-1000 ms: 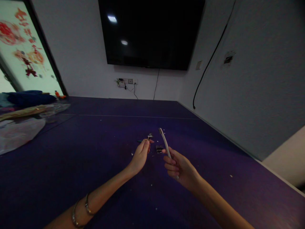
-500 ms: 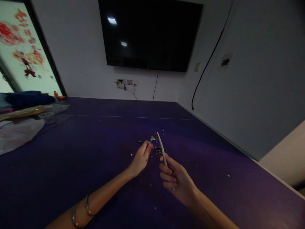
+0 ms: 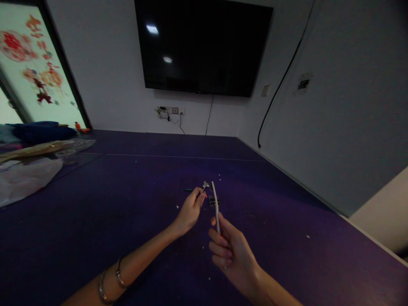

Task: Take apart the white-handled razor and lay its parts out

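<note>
My left hand (image 3: 190,211) is closed, pinching a small silver metal piece (image 3: 205,185) with a wider, uneven head; its exact kind is too small to make out. Held by its handle in my closed right hand (image 3: 234,250) is a white toothbrush (image 3: 216,205), upright with its dark bristles facing left. The brush head is right beside the metal piece; whether they touch I cannot tell. Below and behind the brush, a small dark object (image 3: 212,201) lies on the purple surface (image 3: 127,204), partly covered by the handle. A thin green item (image 3: 188,189) lies left of it.
Small pale scraps are scattered over the surface. Plastic bags (image 3: 32,178) and dark blue cloth (image 3: 44,131) lie at the far left. A television (image 3: 204,46) hangs on the back wall above sockets (image 3: 172,111). A black cable (image 3: 280,83) hangs down the right wall.
My right hand and the toothbrush have moved slightly down and the brush stands more upright. My left hand still holds the metal piece, nearly in place. The view has shifted a little.
</note>
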`<state>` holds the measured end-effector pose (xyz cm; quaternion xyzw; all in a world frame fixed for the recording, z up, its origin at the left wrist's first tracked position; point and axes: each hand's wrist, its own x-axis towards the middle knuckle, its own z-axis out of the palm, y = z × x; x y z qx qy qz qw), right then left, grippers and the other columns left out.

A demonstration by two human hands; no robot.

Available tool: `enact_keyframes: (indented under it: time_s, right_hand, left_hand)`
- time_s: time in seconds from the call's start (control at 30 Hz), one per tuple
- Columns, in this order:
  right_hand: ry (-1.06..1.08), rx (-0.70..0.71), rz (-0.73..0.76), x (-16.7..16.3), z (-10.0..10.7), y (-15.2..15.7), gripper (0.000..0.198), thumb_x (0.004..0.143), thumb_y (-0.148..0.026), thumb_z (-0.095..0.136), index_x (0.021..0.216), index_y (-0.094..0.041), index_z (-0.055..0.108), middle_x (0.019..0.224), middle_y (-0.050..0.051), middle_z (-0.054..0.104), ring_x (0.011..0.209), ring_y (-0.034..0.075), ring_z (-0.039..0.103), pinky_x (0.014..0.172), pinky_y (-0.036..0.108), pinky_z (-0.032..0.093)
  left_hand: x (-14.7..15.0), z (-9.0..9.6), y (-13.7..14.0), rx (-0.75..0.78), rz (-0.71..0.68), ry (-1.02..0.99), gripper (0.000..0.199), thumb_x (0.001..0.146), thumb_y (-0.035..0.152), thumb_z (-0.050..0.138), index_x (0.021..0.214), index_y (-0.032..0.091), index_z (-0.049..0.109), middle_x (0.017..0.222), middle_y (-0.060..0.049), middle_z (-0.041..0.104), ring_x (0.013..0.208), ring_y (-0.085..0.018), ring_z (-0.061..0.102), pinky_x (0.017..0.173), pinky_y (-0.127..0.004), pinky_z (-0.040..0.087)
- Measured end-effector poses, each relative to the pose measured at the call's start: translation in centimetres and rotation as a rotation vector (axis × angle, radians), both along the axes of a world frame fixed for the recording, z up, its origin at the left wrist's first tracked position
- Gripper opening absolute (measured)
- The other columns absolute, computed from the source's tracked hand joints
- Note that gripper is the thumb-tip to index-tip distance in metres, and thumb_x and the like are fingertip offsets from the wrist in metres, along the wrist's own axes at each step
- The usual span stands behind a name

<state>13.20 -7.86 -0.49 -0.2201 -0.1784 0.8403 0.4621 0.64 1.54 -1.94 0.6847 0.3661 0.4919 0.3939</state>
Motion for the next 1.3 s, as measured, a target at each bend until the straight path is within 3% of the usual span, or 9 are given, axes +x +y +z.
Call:
enact_keyframes:
  time_s: [0.3,0.47,0.7,0.9,1.13,1.3]
  right_hand:
    - [0.062,0.022,-0.03,0.0,0.0,0.4,0.026,0.069,-0.034,0.071,0.075,-0.017,0.053,0.042,-0.012,0.027,0.034,0.0,0.012,0.032,0.013,0.008]
    - [0.048,-0.018,0.001,-0.6,-0.6,-0.2,0.028,0.07,-0.04,0.069,0.075,-0.019,0.05,0.042,-0.013,0.025,0.034,0.002,0.01,0.033,0.014,0.007]
    - [0.047,0.017,-0.066,-0.3,0.0,-0.1,0.027,0.07,-0.037,0.069,0.075,-0.018,0.051,0.042,-0.012,0.025,0.034,0.001,0.011,0.033,0.014,0.006]
    - [0.055,-0.045,0.009,-1.0,-0.7,-1.3,0.029,0.069,-0.041,0.069,0.074,-0.018,0.051,0.041,-0.012,0.026,0.033,0.001,0.011,0.032,0.015,0.006]
    - [0.079,-0.034,-0.053,-0.8,-0.2,-1.0,0.025,0.069,-0.036,0.069,0.072,-0.018,0.052,0.04,-0.012,0.026,0.033,0.001,0.012,0.033,0.014,0.007]
    - [0.1,-0.051,0.022,-1.2,-0.9,-2.0,0.027,0.071,-0.04,0.068,0.074,-0.018,0.052,0.041,-0.012,0.028,0.033,0.001,0.013,0.033,0.014,0.007]
  left_hand:
    - [0.0,0.1,-0.1,0.044,0.017,0.017,0.022,0.088,0.035,0.039,0.076,0.019,0.045,0.063,0.004,0.04,0.058,-0.012,0.038,0.059,-0.024,0.033]
    - [0.0,0.3,-0.4,0.049,0.045,0.012,0.02,0.088,0.034,0.041,0.078,0.018,0.047,0.065,0.003,0.042,0.061,-0.012,0.04,0.06,-0.024,0.034]
    - [0.1,0.2,-0.5,0.043,0.007,0.018,0.021,0.087,0.036,0.043,0.077,0.018,0.047,0.064,0.003,0.04,0.06,-0.012,0.038,0.058,-0.023,0.034]
    - [0.1,0.6,-0.6,0.015,0.028,0.006,0.019,0.086,0.034,0.043,0.076,0.018,0.045,0.063,0.004,0.037,0.058,-0.011,0.035,0.056,-0.022,0.032]
    - [0.2,0.3,-1.1,-0.004,-0.01,0.002,0.02,0.086,0.034,0.043,0.074,0.018,0.044,0.064,0.004,0.038,0.059,-0.011,0.036,0.058,-0.023,0.033]
    - [0.3,0.5,-1.1,-0.024,0.008,-0.007,0.02,0.085,0.036,0.044,0.074,0.019,0.045,0.062,0.005,0.036,0.057,-0.011,0.034,0.057,-0.023,0.031]
